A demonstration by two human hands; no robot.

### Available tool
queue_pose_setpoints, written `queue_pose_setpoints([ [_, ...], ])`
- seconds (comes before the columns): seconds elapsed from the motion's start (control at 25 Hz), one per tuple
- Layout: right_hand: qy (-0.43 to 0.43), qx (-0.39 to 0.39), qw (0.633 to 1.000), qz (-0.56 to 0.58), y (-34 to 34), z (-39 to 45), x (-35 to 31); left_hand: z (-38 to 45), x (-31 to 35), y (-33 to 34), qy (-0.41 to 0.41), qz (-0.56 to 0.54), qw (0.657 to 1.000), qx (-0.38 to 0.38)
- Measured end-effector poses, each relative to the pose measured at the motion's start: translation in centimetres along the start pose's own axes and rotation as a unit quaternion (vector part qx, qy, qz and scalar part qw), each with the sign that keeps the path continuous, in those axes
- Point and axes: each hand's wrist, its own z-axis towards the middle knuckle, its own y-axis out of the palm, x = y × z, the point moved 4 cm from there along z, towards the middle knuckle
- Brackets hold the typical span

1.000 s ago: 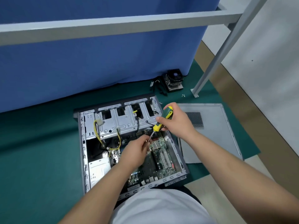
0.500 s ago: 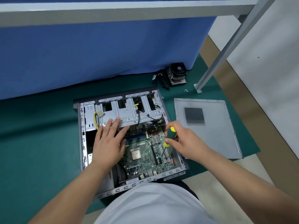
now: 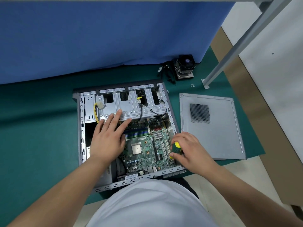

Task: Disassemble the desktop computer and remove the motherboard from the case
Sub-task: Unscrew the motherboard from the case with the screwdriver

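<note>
mat: green mat (image 3: 41,145) covers the floor under everything; blue curtain (image 3: 98,38) hangs behind, along far edge.
case: desktop case (image 3: 81,128) lies on its side on mat, open side up, left-centre of view.
yellow wires: yellow cable bundle (image 3: 95,112) w/ white plug at far-left of case, by drive cage (image 3: 131,108).
L hand: left hand (image 3: 108,138) flat, palm down, fingers straight & spread apart; fingertips rest on drive cage edge, palm over left part of board. Holds nothing.
motherboard: green motherboard (image 3: 146,145) inside case, lying flat on case bottom, right half of the interior; CPU socket (image 3: 136,148) bare, near centre; blue RAM sticks just past the L fingers.
screwdriver: yellow/green-handled screwdriver (image 3: 175,149) roughly upright, tilted; tip down at near-right corner of board, by case wall.
R hand: right hand (image 3: 188,149) fingers curled, clamped on screwdriver handle from the right.
side panel: grey side panel (image 3: 218,128) flat on mat, just right of case, vent mesh toward far-left corner.
cooler: CPU cooler w/ fan (image 3: 185,66) on mat past case, against curtain; black cables beside it.
screws: few small screws (image 3: 192,85) on mat betw cooler & metal frame leg (image 3: 229,53).
person: white shirt at bottom centre.
</note>
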Motion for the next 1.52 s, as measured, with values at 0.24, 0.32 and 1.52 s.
queue_pose_setpoints([
  [0.24,0.013,0.004,1.000,-0.007,0.3,-0.6,0.4,0.0,0.1,0.0,0.007,0.001,1.000,0.003],
  [0.32,0.016,0.005,1.000,-0.005,0.4,-0.6,0.4,0.0,0.1,0.0,0.007,0.005,1.000,0.002],
  [1.52,-0.043,-0.094,0.994,-0.033,-1.5,-1.7,-2.0,-0.1,-0.1,0.4,0.005,0.007,1.000,0.009],
])
